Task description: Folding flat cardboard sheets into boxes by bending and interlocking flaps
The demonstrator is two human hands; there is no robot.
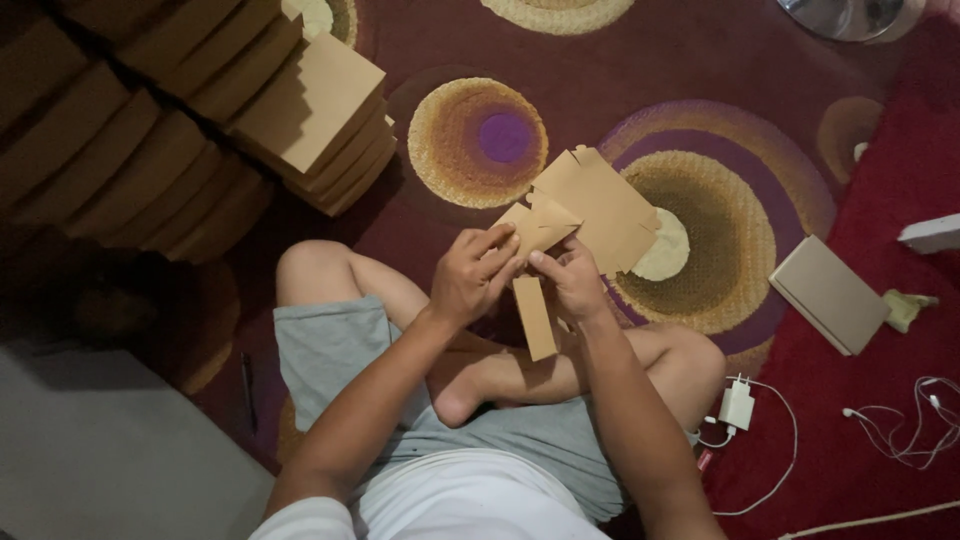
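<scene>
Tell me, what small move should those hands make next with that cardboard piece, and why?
Probably crease the small flap further. Both the left hand and right hand pinch one corner of the flat brown cardboard blank, whose flaps remain unfolded, while a finished box lies closed on the carpet nearby.

Tan flat box (828, 293) right (stacked boxes (318, 120) upper-left).
</scene>
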